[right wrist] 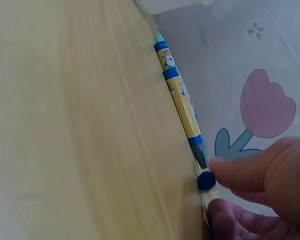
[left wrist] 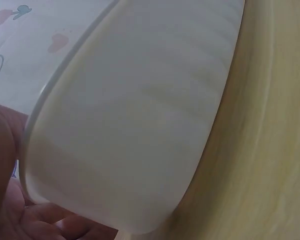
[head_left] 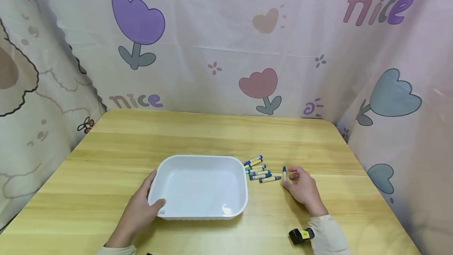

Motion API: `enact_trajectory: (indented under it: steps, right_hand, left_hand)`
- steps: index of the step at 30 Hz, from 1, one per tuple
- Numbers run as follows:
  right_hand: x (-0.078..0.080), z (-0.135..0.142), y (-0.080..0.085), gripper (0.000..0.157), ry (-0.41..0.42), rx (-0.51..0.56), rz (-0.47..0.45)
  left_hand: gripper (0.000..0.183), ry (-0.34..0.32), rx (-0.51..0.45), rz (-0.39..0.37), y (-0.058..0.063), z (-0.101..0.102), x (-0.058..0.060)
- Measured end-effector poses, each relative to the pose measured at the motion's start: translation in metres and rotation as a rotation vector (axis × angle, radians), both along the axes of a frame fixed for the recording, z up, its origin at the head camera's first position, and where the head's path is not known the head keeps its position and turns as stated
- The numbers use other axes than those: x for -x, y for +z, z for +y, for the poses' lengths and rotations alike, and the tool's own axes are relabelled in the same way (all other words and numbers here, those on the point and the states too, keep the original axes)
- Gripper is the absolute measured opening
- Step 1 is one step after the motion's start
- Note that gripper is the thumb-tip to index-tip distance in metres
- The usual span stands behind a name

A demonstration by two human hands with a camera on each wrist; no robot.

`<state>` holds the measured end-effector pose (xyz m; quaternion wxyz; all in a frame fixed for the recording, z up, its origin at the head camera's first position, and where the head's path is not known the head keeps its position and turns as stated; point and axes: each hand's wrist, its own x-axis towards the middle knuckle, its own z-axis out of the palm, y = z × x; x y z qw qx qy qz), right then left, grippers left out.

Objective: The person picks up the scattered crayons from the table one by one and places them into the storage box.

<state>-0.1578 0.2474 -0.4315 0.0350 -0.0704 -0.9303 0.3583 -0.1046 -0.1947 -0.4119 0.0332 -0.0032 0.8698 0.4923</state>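
Note:
A white rectangular tray (head_left: 201, 186) stands on the wooden table with nothing inside it. My left hand (head_left: 139, 209) grips its left end, thumb over the rim and fingers along the outside wall; the left wrist view shows the tray's side (left wrist: 125, 120) close up. To the right of the tray, my right hand (head_left: 302, 187) pinches a blue crayon (head_left: 284, 173) low near its end, thumb and fingers on either side. In the right wrist view the crayon's dark blue end (right wrist: 206, 181) shows beside the thumb.
Several crayons (head_left: 260, 172) with yellow and blue wrappers lie in a loose group against the tray's right side. A black device (head_left: 301, 236) is at the right sleeve. A printed curtain (head_left: 212, 42) hangs behind the table and along both sides.

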Motion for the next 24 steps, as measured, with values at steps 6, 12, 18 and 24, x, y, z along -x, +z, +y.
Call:
enact_trajectory:
  steps: [6, 12, 18, 24]
  right_hand:
    - [-0.004, -0.003, 0.004, 0.032, 0.023, -0.065, 0.008]
    - [-0.006, -0.007, 0.002, 0.036, 0.062, -0.134, -0.027]
    - [-0.007, 0.000, 0.001, 0.041, 0.068, -0.078, -0.056]
    - [-0.003, 0.008, 0.007, 0.048, 0.010, 0.564, -0.132]
  left_hand:
    - [0.084, -0.012, -0.058, 0.030, 0.000, -0.002, -0.003]
    - [0.081, 0.001, -0.081, 0.050, -0.005, -0.002, -0.001]
    - [0.078, -0.004, -0.065, 0.066, -0.008, -0.002, -0.002]
    - [0.076, -0.004, -0.060, 0.064, -0.007, -0.003, 0.000]
